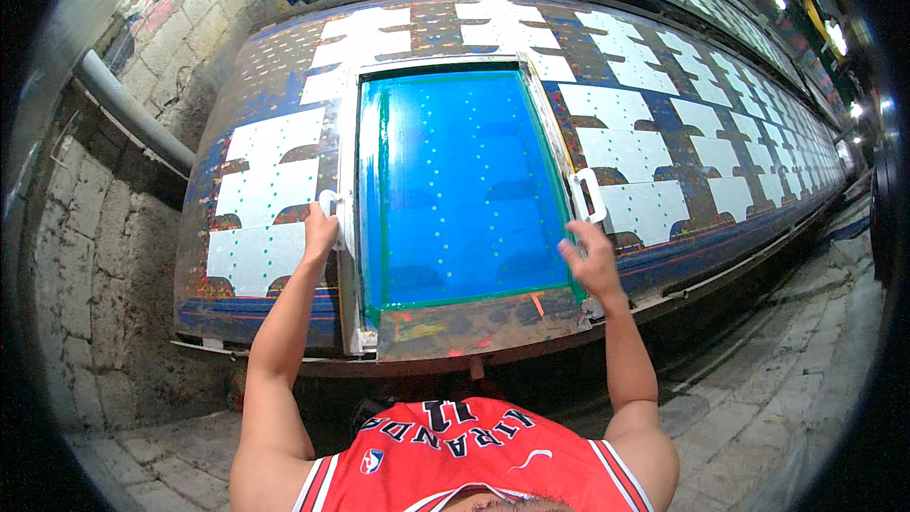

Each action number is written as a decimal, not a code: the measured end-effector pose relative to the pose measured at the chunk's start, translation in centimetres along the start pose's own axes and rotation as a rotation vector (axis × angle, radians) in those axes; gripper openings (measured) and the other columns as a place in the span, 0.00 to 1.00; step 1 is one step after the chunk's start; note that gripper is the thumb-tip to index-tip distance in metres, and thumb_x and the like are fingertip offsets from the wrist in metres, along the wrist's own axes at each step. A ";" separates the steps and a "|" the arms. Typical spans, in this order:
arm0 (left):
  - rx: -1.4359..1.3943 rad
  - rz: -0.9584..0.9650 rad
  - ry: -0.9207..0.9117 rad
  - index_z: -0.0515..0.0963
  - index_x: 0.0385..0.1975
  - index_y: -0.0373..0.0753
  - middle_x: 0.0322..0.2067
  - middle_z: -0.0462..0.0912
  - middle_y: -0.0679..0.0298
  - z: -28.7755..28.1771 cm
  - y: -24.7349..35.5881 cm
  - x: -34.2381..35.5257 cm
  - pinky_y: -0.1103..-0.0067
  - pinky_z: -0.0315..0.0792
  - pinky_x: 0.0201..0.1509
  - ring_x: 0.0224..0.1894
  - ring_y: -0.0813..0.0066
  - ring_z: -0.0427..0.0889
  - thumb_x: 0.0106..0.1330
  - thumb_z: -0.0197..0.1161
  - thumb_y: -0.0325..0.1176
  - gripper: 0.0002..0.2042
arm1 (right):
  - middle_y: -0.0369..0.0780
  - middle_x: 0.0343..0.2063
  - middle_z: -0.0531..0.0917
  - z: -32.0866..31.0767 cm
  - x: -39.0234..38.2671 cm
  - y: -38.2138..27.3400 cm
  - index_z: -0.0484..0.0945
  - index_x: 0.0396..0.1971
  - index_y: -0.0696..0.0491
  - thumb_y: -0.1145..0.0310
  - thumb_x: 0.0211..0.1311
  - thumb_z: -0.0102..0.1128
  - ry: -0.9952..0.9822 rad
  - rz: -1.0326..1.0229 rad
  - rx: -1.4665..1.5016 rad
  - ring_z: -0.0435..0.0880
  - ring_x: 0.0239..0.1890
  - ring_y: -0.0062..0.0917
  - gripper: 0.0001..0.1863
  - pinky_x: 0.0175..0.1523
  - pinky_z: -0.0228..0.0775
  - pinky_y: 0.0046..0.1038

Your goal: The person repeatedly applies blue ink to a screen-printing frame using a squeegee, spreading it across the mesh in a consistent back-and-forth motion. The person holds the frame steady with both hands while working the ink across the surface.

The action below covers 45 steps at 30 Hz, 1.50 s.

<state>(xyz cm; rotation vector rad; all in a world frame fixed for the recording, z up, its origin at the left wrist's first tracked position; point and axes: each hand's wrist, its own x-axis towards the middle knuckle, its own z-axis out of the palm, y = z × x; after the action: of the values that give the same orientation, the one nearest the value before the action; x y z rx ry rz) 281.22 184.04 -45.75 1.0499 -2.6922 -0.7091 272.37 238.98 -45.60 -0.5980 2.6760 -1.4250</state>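
- The person's red jersey (455, 441) is nearest, with brick floor (758, 408) on both sides.
- The left hand (322, 230) is closed around the left handle (327, 200), a white grip on the frame's side.
- The right hand (593, 261) is open, its fingers loosely bent, just below the right handle (595, 195) and not around it; whether it touches the frame's edge I cannot tell.
- Between the hands, the frame (353, 294) lies on the surface (204, 246), its stained brown strip (474, 324) toward the person.
- Inside the frame is a blue mesh (464, 180) with green edges and columns of pale dots; dark shapes show through it.
- White panels (268, 185) lie in rows left, right and beyond the frame; those just beside it bear small green dots.
- At the left, a pipe (133, 114) runs before a rough block wall (85, 204).
- Far right, lamps (835, 38) glow.
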 end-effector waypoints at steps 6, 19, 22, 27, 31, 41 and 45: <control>-0.246 -0.105 -0.246 0.70 0.46 0.26 0.35 0.83 0.47 -2.4 1.2 0.3 0.68 0.79 0.33 0.31 0.61 0.86 0.57 0.63 0.25 0.18 | 0.48 0.54 0.80 1.3 -4.6 -7.4 0.82 0.48 0.58 0.58 0.57 0.75 -0.462 -0.277 0.108 0.78 0.60 0.44 0.24 0.64 0.70 0.40; -0.172 0.027 -0.140 0.67 0.46 0.29 0.34 0.82 0.49 -1.2 0.9 0.5 0.70 0.78 0.28 0.29 0.65 0.84 0.49 0.74 0.25 0.26 | 0.52 0.52 0.81 1.1 -6.7 -9.7 0.82 0.46 0.60 0.60 0.53 0.76 -0.177 -0.185 -0.098 0.80 0.56 0.48 0.24 0.62 0.73 0.41; -0.158 0.053 -0.135 0.67 0.47 0.29 0.37 0.83 0.45 -0.6 0.2 0.9 0.67 0.79 0.33 0.33 0.58 0.86 0.49 0.74 0.25 0.27 | 0.52 0.52 0.81 -0.5 -4.4 -6.3 0.81 0.46 0.61 0.65 0.58 0.71 -0.002 -0.071 -0.197 0.81 0.54 0.46 0.20 0.61 0.73 0.40; -0.103 0.053 -0.088 0.67 0.49 0.28 0.40 0.84 0.41 0.1 -0.2 1.1 0.64 0.80 0.42 0.41 0.51 0.87 0.50 0.75 0.25 0.28 | 0.52 0.52 0.80 -1.3 2.2 -0.1 0.80 0.51 0.61 0.67 0.61 0.66 0.093 0.148 -0.274 0.81 0.54 0.47 0.21 0.60 0.73 0.41; -0.063 0.006 -0.047 0.68 0.51 0.29 0.41 0.84 0.42 0.1 0.2 0.8 0.63 0.81 0.42 0.41 0.50 0.87 0.48 0.75 0.25 0.29 | 0.55 0.56 0.76 -0.7 6.8 4.2 0.76 0.56 0.63 0.68 0.64 0.60 0.143 0.254 -0.487 0.78 0.57 0.50 0.23 0.63 0.71 0.43; -0.018 -0.093 -0.046 0.70 0.49 0.30 0.45 0.84 0.38 -1.0 1.9 -0.2 0.59 0.78 0.54 0.49 0.41 0.85 0.46 0.75 0.28 0.29 | 0.49 0.29 0.88 0.1 10.5 13.6 0.83 0.40 0.57 0.69 0.64 0.58 -0.024 0.286 -0.288 0.88 0.37 0.45 0.10 0.45 0.77 0.44; 0.016 -0.120 0.000 0.70 0.47 0.31 0.44 0.84 0.38 -0.6 2.3 -0.6 0.59 0.78 0.54 0.50 0.40 0.84 0.46 0.74 0.30 0.27 | 0.52 0.31 0.88 -0.6 10.4 14.8 0.82 0.40 0.59 0.69 0.62 0.61 -0.086 0.265 -0.056 0.89 0.37 0.47 0.11 0.44 0.77 0.46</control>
<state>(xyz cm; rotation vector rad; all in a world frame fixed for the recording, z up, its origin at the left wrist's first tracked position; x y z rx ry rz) 280.49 185.64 -44.13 1.2239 -2.6567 -0.7089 258.03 243.11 -55.89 -0.2856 2.6164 -1.2303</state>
